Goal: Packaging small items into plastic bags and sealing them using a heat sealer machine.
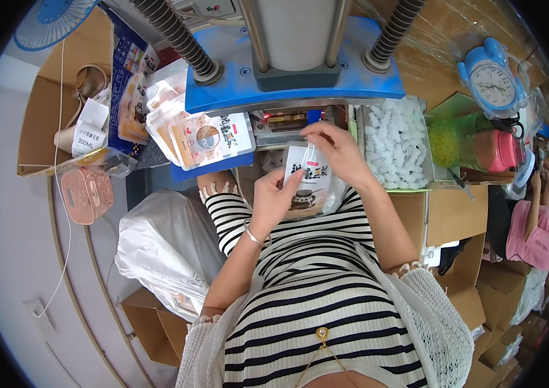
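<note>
A white and tan printed pouch (308, 187) is held upright in front of my lap. My left hand (274, 202) grips its left side, thumb across the front. My right hand (339, 155) is closed in a pinch at the pouch's top edge; a small whitish, see-through piece shows just below the fingertips, mostly hidden by them. Behind the hands is a press with a blue plate (294, 87). Left of it, a stack of similar pouches (213, 139) lies on a blue surface. To the right, a bin holds many small white plastic pieces (396, 142).
An open carton (44, 123) and a pink basket (87, 196) are at the left, above a large white plastic bag (164, 249). At the right are a blue alarm clock (493, 81), a pink-lidded jar (497, 150) and cardboard boxes (459, 210). Another person in a pink top (534, 236) sits far right.
</note>
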`<action>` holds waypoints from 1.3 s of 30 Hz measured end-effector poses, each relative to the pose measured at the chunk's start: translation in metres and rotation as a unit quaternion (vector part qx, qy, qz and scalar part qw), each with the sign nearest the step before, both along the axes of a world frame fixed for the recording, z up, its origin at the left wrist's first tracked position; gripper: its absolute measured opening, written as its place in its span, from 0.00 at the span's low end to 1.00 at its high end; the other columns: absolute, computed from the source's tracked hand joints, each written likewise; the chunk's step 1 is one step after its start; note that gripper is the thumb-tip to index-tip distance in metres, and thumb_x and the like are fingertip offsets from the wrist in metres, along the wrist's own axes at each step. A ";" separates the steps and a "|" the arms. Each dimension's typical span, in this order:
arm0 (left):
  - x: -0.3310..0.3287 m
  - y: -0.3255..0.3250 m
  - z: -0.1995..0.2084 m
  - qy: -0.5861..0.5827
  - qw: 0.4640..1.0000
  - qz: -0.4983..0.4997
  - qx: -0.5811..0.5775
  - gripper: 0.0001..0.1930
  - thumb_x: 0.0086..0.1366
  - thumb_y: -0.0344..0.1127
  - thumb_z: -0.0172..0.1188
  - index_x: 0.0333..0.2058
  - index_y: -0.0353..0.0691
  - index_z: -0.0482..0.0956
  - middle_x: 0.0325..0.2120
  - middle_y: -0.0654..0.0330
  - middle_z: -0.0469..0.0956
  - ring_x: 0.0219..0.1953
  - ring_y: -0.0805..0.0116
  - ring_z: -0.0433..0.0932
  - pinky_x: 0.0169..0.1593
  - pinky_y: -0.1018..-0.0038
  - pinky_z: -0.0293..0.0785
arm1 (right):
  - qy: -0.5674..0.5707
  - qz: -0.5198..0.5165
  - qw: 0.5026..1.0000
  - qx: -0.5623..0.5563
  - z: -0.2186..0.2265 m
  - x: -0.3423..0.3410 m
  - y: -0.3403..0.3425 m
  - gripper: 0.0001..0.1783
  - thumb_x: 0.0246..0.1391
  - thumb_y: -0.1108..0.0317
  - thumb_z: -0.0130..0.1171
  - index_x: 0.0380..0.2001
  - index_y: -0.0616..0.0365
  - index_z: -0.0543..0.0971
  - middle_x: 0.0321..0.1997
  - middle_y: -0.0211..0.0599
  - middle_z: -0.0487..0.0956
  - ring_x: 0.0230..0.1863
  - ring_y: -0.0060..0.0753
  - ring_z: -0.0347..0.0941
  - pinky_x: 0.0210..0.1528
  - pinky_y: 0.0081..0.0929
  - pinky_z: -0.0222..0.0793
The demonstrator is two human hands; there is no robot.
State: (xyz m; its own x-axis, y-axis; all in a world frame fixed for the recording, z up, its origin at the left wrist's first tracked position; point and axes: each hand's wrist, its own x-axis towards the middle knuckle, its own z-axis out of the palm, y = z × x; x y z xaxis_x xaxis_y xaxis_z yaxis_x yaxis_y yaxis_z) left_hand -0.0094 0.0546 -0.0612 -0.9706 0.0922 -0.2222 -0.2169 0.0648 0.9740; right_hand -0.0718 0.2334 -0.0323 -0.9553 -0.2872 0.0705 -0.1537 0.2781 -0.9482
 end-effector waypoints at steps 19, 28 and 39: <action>-0.032 -0.067 0.002 0.333 0.742 0.124 -0.569 0.26 0.56 0.41 0.66 0.53 0.42 0.74 0.59 0.51 0.67 0.59 0.46 0.65 0.60 0.54 0.60 | 0.162 -0.250 0.852 0.430 -0.024 -0.008 0.061 0.13 0.47 0.80 0.54 0.38 0.64 0.78 0.39 0.45 0.78 0.43 0.52 0.72 0.46 0.43 0.71; -0.022 -0.086 -0.002 0.329 0.798 0.128 -0.489 0.06 0.60 0.31 0.62 0.35 0.38 0.81 0.32 0.53 0.80 0.33 0.51 0.76 0.37 0.66 0.72 | 0.189 -0.241 0.905 0.294 -0.028 -0.009 0.070 0.14 0.50 0.79 0.53 0.42 0.65 0.76 0.38 0.46 0.77 0.42 0.47 0.71 0.48 0.38 0.69; 0.007 -0.023 0.023 0.067 0.985 0.006 -0.161 0.11 0.60 0.35 0.67 0.30 0.30 0.81 0.23 0.66 0.79 0.25 0.84 0.69 0.29 0.82 0.67 | 0.177 0.008 0.976 0.130 0.044 0.019 0.007 0.08 0.62 0.73 0.51 0.43 0.61 0.76 0.41 0.41 0.76 0.42 0.39 0.72 0.46 0.29 0.68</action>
State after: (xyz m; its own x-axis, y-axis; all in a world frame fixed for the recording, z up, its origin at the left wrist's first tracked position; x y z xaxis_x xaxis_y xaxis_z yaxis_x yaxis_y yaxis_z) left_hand -0.0023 0.0321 -0.0385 -0.9938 0.0267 -0.1082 -0.0905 0.3723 0.9237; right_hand -0.0532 0.2409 0.0113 -0.8796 -0.3535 0.3184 -0.4649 0.4964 -0.7331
